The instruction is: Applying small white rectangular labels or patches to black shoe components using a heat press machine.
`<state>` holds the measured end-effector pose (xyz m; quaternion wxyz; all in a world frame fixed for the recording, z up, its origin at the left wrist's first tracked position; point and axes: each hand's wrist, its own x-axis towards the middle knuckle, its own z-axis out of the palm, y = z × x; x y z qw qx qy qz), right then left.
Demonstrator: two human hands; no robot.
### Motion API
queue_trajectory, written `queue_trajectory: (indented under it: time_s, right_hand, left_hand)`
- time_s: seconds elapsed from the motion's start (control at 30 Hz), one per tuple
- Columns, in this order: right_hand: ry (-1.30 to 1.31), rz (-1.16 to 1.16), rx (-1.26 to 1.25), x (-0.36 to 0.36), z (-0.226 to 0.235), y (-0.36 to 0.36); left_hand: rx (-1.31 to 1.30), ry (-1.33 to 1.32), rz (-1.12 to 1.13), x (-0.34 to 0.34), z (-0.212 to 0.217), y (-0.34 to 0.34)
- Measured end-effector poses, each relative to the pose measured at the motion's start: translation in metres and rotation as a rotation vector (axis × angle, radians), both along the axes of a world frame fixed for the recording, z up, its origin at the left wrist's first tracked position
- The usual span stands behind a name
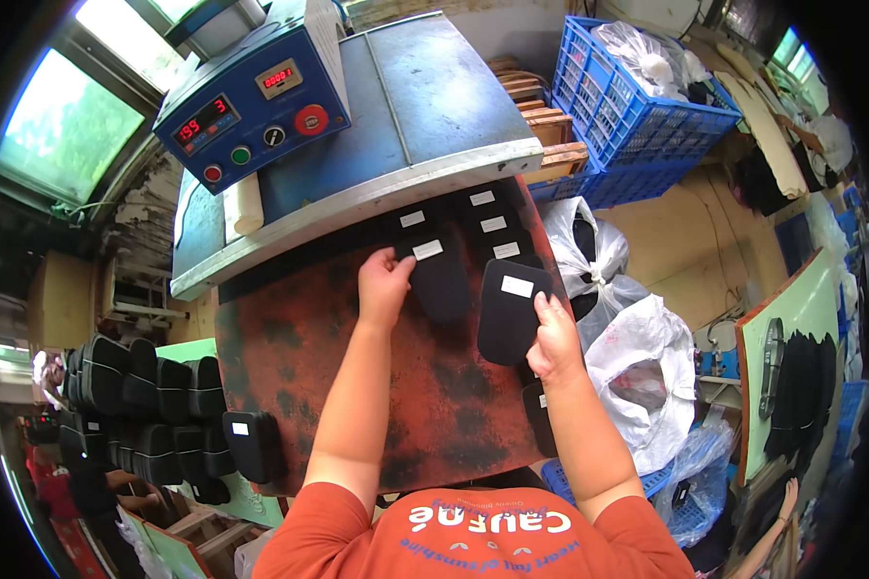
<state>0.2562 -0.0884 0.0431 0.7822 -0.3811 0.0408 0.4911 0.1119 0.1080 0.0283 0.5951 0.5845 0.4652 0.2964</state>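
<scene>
My right hand point(555, 340) grips a flat black pad point(505, 320) with rounded corners, its thumb on top near the white label point(518, 287). The pad is held up over the right side of the worn red-brown board point(309, 372). Toward the middle, my left hand point(384, 288) is closed, its fingertips at the upper left edge of another black pad point(441, 289), beside that pad's white label point(427, 250). Farther back lie several more labelled dark pads point(488, 207); their outlines blend into the dark surface.
Behind the board is a blue machine bed with a metal edge point(357, 209), topped by a control box point(251, 106). Stacked black pads point(254, 446) sit at the board's left corner. Blue crates point(637, 125) and white plastic bags point(642, 362) stand on the right. A co-worker's arm point(777, 531) shows lower right.
</scene>
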Motion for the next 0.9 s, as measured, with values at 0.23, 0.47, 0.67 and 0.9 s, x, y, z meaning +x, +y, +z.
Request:
queue_trajectory:
  time_s: [0.23,0.47,0.67,0.9]
  right_hand:
    - [-0.130,0.118,-0.071,-0.018,-0.005,0.002]
    - [-0.164,0.331,-0.225,-0.029,0.022,0.010]
    - [-0.376,0.374,-0.252,-0.055,0.031,0.001]
    - [-0.386,0.532,-0.168,-0.090,0.033,-0.036]
  left_hand:
    - [0.577,0.168,0.005,0.005,-0.008,-0.026]
    - [0.148,0.056,0.044,-0.001,-0.012,-0.037]
    - [0.526,0.335,0.086,-0.013,-0.021,-0.029]
    - [0.964,0.444,0.156,-0.139,0.072,-0.079]
